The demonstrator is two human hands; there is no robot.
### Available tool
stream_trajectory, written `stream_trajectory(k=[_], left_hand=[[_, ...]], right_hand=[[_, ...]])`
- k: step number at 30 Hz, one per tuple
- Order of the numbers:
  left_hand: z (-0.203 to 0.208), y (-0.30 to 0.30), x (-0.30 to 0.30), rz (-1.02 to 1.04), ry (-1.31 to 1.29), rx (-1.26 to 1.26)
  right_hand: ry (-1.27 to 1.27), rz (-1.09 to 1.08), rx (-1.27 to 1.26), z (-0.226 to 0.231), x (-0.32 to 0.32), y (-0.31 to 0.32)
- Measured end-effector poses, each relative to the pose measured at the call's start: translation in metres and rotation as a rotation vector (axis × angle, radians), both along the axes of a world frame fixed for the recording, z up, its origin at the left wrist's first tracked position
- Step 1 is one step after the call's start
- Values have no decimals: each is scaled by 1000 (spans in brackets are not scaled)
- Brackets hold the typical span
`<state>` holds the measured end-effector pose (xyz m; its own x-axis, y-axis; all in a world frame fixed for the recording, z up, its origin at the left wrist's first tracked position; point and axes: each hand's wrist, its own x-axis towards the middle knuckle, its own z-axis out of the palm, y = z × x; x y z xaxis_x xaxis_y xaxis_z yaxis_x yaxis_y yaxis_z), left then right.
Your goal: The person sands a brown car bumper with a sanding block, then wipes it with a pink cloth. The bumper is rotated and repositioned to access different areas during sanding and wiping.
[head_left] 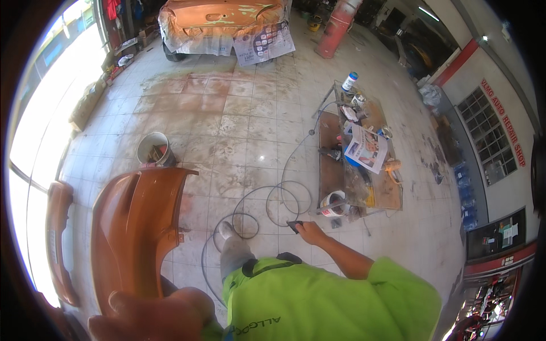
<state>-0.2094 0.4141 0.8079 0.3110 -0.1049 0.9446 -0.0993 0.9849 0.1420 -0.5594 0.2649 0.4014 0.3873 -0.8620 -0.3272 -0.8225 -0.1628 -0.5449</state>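
Note:
My right hand (310, 232), out in front of my body at the end of a bent arm, is closed around a small dark flat block (294, 226). Its exact kind is too small to make out. Large and close at the lower left, my left hand (148, 316) overlaps the bottom of an orange car body panel (128, 227), which looks like a bumper cover. Blur hides how its fingers are set, and whether it touches the panel cannot be told. A grey hose (243, 196) lies in loops on the floor near my shoe.
A bucket (156, 149) stands behind the panel. To the right, a worktable (384, 200) carries cans, newspaper (365, 149) and a white pail (334, 203). Farther off are an orange car (222, 17) with masking paper and a red post (337, 28). Another orange part (58, 238) stands far left.

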Motion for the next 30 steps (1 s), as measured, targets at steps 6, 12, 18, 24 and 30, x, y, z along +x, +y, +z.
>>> stream_trajectory(k=[6,12,18,24,30], left_hand=[[-11,-94,30,-263,135,-3],[-5,-202,124,-440,-36,120],[-10,-317,187,-836,144,101],[-120,-441,235,-518,-42,428],[-346,-502,284,11,-336,1452]], right_hand=[[134,-41,43,-19,-16,-78],[295,-251,11,-43,-4,-197],[508,-263,-40,-83,-90,-250],[552,-191,174,-112,-75,-259],[744,-32,358,-76,24,-421]])
